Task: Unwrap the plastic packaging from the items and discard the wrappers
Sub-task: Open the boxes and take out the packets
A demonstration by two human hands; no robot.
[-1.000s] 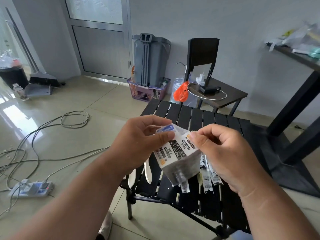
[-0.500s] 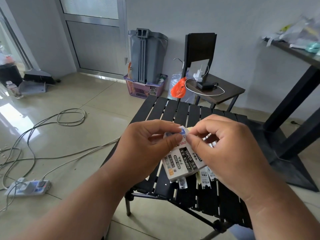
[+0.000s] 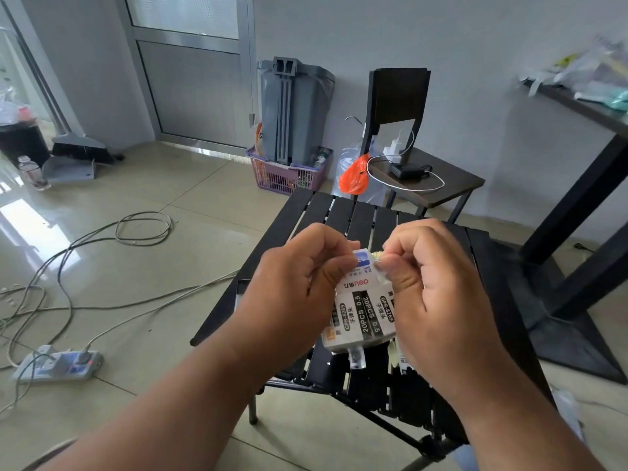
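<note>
We see the black slatted table [image 3: 343, 212] filling the middle of the view, with a grey bin [image 3: 295, 110] standing in a purple basket [image 3: 285, 178] against the far wall, the likely place for wrappers once they come off. Cables [image 3: 102, 239] trail over the tiled floor to the left.

Above the near end of the table, we hold the pack of refills [image 3: 365, 314] up in the air, clear of the slats. A few loose wrapped pieces [image 3: 355, 360] lie on the table just below it.

Our left hand [image 3: 299, 294] curls round the pack's left side, thumb pressed near its top edge. Our right hand [image 3: 438, 300] has fingers tightly bent, thumb and forefinger pinching the top corner of the wrapper.

Compared with a second ago, both hands have closed in: then the pack hung lower and tilted with the fingers only at its upper edge, and now the knuckles nearly meet over the top flap. We judge that the tear is only beginning. The plastic looks whole, so nothing is ready to discard yet.
</note>
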